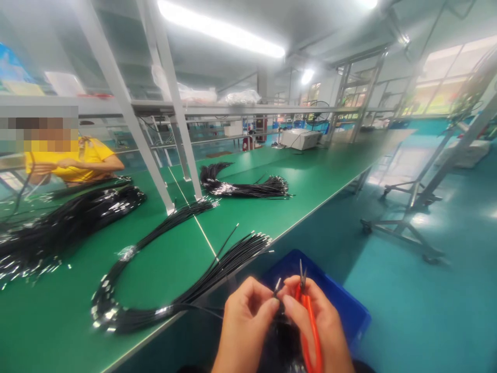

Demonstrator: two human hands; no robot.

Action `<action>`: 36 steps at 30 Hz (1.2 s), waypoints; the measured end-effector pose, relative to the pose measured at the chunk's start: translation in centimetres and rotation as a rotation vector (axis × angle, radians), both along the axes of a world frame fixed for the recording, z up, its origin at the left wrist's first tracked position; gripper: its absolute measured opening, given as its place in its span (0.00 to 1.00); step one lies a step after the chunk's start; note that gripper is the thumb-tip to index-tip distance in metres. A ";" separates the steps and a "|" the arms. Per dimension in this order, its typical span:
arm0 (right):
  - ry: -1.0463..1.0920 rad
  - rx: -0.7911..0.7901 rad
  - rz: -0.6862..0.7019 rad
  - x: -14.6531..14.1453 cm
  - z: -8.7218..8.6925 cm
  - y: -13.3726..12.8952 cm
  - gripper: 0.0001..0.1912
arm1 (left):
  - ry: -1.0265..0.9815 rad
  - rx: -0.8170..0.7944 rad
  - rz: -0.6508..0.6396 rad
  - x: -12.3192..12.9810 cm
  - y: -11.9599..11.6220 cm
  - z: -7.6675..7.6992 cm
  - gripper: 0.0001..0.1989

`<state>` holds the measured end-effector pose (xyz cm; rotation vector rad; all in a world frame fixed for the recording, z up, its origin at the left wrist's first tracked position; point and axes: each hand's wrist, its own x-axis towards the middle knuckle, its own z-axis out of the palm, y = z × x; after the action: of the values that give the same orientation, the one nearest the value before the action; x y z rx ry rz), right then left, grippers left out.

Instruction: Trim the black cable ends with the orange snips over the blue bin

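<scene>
Low in the head view, my left hand (250, 316) pinches a thin black cable (277, 291) near its pale, stripped-looking tip. My right hand (316, 321) is wrapped round a pair of scissors (306, 305) with orange handles, its metal points upward and slightly apart. The right thumb and forefinger come close to the cable too; whether they grip it I cannot tell. Just to the left, a curved bundle of black cables (116, 317) lies on the green table (166, 269), its white-tipped ends fanned out by the table edge.
Below my hands stands a blue bin (351, 305). Another cable bundle (248, 187) lies farther along the table, and a large heap (77, 212) at the left. A person in a yellow top (91, 155) sits across. White shelf posts (182, 124) rise from the table; a wheeled stand (407, 223) is right.
</scene>
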<state>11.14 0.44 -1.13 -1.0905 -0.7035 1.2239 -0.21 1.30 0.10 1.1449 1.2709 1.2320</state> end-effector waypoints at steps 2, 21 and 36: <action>-0.043 -0.027 0.098 0.8 0.6 -0.1 0.13 | 0.041 0.015 -0.011 -0.2 0.0 0.0 0.06; -0.128 0.095 -0.123 -0.5 0.3 0.5 0.10 | 0.820 0.602 0.195 2.2 -1.5 -2.2 0.11; -0.081 0.095 -0.159 -0.9 0.3 0.3 0.12 | 0.875 0.596 0.267 2.6 -1.3 -2.3 0.13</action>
<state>10.25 0.77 -0.81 -1.0996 -0.7155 1.0062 2.38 -0.05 -2.18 2.1548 1.7822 1.4059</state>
